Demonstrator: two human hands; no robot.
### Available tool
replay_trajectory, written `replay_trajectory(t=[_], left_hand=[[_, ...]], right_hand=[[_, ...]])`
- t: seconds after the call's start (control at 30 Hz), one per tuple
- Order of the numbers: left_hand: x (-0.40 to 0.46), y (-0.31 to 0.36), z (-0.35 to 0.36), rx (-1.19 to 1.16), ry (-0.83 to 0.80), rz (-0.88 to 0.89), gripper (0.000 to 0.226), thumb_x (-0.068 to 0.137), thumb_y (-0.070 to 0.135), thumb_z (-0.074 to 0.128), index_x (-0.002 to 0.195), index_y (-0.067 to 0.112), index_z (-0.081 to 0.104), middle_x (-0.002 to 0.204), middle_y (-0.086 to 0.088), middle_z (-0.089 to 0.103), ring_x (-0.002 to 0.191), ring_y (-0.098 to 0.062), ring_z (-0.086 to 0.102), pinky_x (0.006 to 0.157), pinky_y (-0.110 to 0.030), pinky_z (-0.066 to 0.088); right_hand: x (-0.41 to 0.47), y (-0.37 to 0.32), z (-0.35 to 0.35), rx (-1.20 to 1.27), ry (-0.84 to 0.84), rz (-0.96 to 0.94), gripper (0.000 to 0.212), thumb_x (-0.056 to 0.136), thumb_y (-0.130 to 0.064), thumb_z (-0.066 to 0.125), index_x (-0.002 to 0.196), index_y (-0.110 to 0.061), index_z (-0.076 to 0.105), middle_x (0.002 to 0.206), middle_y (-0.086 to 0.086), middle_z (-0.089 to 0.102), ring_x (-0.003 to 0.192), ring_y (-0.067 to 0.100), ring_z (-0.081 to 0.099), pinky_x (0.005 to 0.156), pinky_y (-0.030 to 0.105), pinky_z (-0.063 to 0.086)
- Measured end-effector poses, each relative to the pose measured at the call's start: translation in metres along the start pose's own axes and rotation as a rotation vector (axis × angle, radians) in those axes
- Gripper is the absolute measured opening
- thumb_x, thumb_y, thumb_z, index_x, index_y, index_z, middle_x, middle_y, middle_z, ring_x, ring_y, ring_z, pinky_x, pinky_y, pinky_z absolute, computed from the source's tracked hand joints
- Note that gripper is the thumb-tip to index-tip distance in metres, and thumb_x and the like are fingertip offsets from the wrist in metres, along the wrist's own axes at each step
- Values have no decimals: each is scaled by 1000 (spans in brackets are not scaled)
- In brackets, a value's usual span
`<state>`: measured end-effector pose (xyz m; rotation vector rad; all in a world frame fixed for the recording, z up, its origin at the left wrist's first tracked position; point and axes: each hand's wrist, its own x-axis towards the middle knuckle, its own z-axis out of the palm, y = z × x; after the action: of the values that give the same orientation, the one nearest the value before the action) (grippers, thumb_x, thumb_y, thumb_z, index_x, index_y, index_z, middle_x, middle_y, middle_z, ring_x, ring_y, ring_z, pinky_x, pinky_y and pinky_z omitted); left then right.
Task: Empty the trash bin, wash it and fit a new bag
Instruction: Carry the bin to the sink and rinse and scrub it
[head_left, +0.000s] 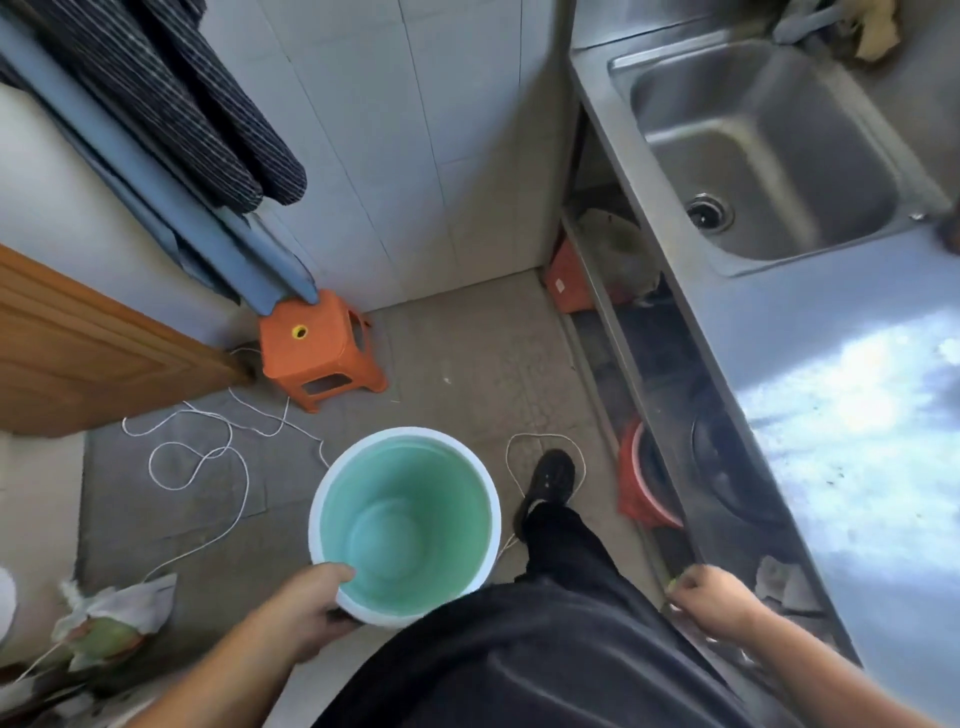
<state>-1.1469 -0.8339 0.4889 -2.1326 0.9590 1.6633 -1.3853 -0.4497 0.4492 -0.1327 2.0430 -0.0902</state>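
- The left hand (317, 603) grips the near rim of the trash bin (405, 519); the thumb lies over the rim and inside, and the other fingers are curled under the rim on the outside.
- The bin is upright and held above the floor, just in front of the person's body. It has a white rim and a green inside, and there is no bag or trash in it.
- The right hand (711, 603) is beside the front edge of the steel counter (810, 364). Its fingers are curled, and something small and yellow-green shows at the fingertips, but I cannot tell what it is or if the hand really holds it.
- A black shoe (550, 478) stands on the floor to the right of the bin.
- A white cord (197, 457) lies in loops on the floor to the left of the bin.
- An orange stool (319, 353) stands in the corner, near a wooden door (93, 353).
- The steel sink (763, 150) is set in the counter, well apart from the bin.
- A crumpled bag (111, 618) lies on the floor at the lower left.
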Motion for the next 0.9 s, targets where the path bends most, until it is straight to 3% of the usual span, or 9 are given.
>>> replay_trajectory(t=[0.1,0.3,0.37,0.5,0.7,0.77,0.9], left_hand=[[-12,39,18,-12,36,-15,21,96,2,50,117,3,52,93,-20,64,80,-36,63,64,-44,54],[-35,144,64,-98,62,106,25,98,1,45,121,10,49,111,-19,63,96,-33,60,85,-47,50],[-42,175,77,-95,41,134,23,98,1,46,119,10,50,100,-17,66,89,-31,63,86,-47,49],[-49,222,100,-67,1,178,19,97,1,49,114,10,53,90,-15,67,84,-31,63,84,-48,50],[-49,324,135,60,-94,300,18,95,0,53,104,14,59,89,-12,71,79,-30,66,60,-38,53],[-55,366,140,153,-165,354,18,94,2,58,106,13,63,90,-14,76,83,-32,70,63,-39,56],[-74,459,151,322,-316,416,24,93,4,60,113,13,66,100,-15,78,94,-38,73,85,-53,57]], right_hand=[[35,-39,-55,-43,-32,-54,23,87,-32,57,67,-21,53,82,2,62,79,20,57,68,24,40],[82,-134,-171,-68,34,-232,24,91,-35,54,96,-13,64,104,6,67,96,24,61,78,27,45],[89,-161,-200,-54,65,-275,26,90,-34,55,101,-12,66,104,6,68,96,23,62,79,28,46],[94,-203,-230,-6,56,-330,26,89,-35,55,99,-13,65,99,3,66,93,20,61,80,30,50],[108,-221,-248,-7,17,-259,29,90,-37,54,102,-13,65,106,4,66,97,21,61,81,31,50],[118,-224,-252,29,6,-197,23,88,-39,56,92,-17,62,99,1,63,92,19,60,76,28,47],[135,-251,-273,234,89,-59,18,87,-38,58,81,-22,62,88,-5,63,84,14,61,72,28,48]])
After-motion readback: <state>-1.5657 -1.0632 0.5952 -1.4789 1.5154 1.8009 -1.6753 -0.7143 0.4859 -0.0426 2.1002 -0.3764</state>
